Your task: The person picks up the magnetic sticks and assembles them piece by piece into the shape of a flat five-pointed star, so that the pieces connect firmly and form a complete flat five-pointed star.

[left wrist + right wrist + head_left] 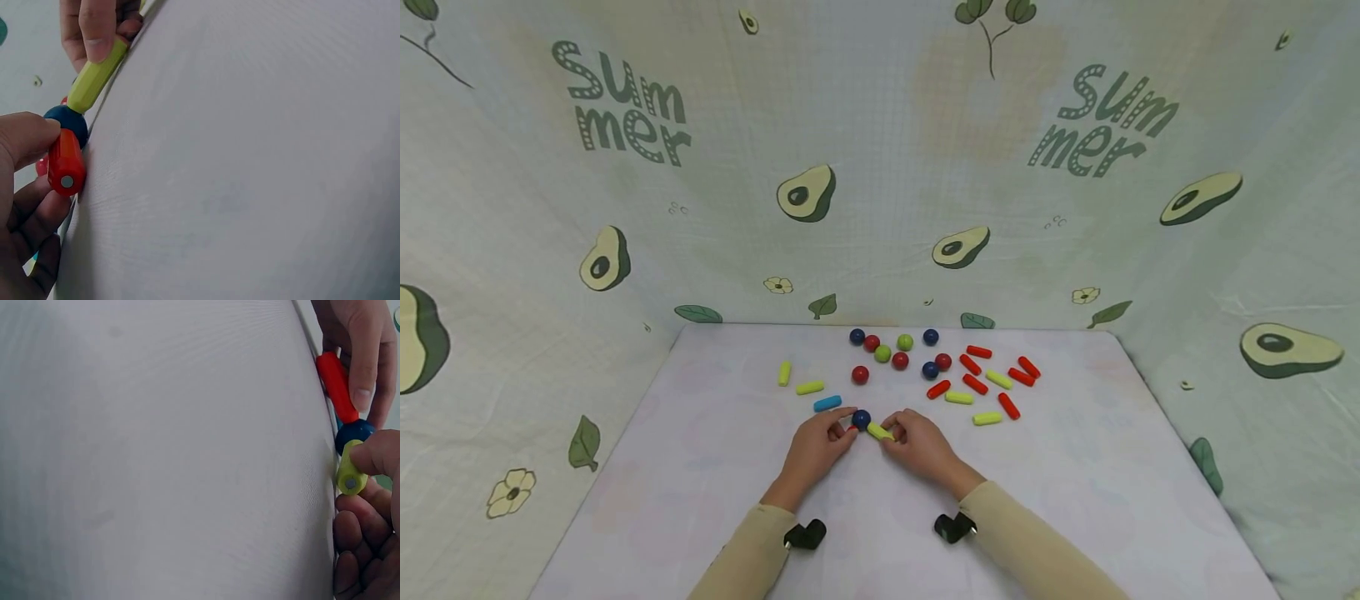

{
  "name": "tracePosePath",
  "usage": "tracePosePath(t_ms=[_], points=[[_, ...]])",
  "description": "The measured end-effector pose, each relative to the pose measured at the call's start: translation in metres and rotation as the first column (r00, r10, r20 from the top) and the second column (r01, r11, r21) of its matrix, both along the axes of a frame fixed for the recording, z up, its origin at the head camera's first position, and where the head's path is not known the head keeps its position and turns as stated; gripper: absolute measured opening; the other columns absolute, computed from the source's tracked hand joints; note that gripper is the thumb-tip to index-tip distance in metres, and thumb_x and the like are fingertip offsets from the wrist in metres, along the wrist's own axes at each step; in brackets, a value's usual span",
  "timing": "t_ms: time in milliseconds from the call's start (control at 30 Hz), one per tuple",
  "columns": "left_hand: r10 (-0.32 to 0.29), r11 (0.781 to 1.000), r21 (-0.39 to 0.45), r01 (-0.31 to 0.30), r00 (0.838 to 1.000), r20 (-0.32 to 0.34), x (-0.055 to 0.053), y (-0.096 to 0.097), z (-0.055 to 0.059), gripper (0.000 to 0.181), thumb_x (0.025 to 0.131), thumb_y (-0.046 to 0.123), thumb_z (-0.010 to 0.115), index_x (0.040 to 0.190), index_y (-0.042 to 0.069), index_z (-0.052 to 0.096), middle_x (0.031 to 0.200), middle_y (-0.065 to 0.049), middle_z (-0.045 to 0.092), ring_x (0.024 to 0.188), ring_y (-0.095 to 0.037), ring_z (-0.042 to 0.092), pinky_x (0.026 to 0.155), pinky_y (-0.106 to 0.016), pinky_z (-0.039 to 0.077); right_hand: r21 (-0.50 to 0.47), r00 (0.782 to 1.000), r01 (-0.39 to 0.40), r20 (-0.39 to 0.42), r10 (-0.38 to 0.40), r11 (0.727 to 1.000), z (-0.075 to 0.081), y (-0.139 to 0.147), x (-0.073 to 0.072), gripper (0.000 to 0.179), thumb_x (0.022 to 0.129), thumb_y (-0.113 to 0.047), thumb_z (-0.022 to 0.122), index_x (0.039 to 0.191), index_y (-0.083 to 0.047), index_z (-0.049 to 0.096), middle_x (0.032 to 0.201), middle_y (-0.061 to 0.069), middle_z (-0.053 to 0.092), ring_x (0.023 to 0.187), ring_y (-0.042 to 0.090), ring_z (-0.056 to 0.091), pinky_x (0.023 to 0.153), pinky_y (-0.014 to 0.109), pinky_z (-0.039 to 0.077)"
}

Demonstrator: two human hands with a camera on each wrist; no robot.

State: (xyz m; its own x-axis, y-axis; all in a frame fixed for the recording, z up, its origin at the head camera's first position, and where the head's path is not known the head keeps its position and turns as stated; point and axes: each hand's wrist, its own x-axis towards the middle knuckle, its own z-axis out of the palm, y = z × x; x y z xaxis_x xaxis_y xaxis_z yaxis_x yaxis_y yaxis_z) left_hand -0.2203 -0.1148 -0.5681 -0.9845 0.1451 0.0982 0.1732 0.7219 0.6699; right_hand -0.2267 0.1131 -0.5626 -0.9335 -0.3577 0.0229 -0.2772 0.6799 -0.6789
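My left hand (816, 446) pinches a red toy rod (65, 156) between thumb and fingers. One end of this rod meets a dark blue ball (861, 420), and the left thumb lies against the ball in the left wrist view. From the other side, my right hand (922, 447) pinches a yellow-green rod (878, 431), whose tip is at the same ball. Round grey discs show in the near ends of both rods in the wrist views. Just beyond the left fingertips lies a light blue rod (827, 403).
Red, green and dark blue balls, such as a red ball (860, 375), lie toward the table's back middle. Several red rods (1009, 406) and yellow-green rods (987, 418) are scattered at right. Two yellow-green rods (809, 387) lie left. A printed cloth (880, 167) hangs behind the table.
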Motion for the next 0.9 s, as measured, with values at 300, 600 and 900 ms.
tracePosePath(t_ms=[300,600,900], points=[[-0.009,1.000,0.010,0.009,1.000,0.002,-0.001,-0.001,0.000,0.042,0.092,0.030,0.077,0.133,0.025,0.068,0.080,0.010,0.056,0.072,-0.010,0.052,0.062,-0.024,0.046,0.007,1.000,-0.004,-0.014,0.004,1.000,0.000,-0.001,0.001,0.022,0.094,-0.028,0.073,0.114,-0.018,0.069,0.086,-0.007,0.054,0.079,0.011,0.052,0.069,0.025,0.047],[-0.004,1.000,0.009,0.003,1.000,0.007,0.000,-0.001,0.000,0.042,0.092,0.031,0.077,0.133,0.022,0.068,0.081,0.010,0.057,0.073,-0.010,0.052,0.063,-0.024,0.046,-0.028,0.999,0.041,0.027,-0.040,0.999,0.004,0.002,-0.003,0.022,0.099,-0.030,0.066,0.119,-0.019,0.068,0.092,-0.008,0.057,0.084,0.012,0.054,0.074,0.026,0.049],[-0.008,1.000,0.010,0.008,1.000,0.021,-0.002,-0.001,-0.002,0.043,0.092,0.032,0.077,0.133,0.023,0.068,0.082,0.010,0.057,0.071,-0.010,0.052,0.062,-0.024,0.045,-0.124,0.974,0.225,0.004,-0.226,0.967,0.009,0.015,-0.025,0.029,0.099,-0.021,0.067,0.126,-0.013,0.063,0.101,-0.002,0.058,0.087,0.015,0.055,0.077,0.029,0.051]])
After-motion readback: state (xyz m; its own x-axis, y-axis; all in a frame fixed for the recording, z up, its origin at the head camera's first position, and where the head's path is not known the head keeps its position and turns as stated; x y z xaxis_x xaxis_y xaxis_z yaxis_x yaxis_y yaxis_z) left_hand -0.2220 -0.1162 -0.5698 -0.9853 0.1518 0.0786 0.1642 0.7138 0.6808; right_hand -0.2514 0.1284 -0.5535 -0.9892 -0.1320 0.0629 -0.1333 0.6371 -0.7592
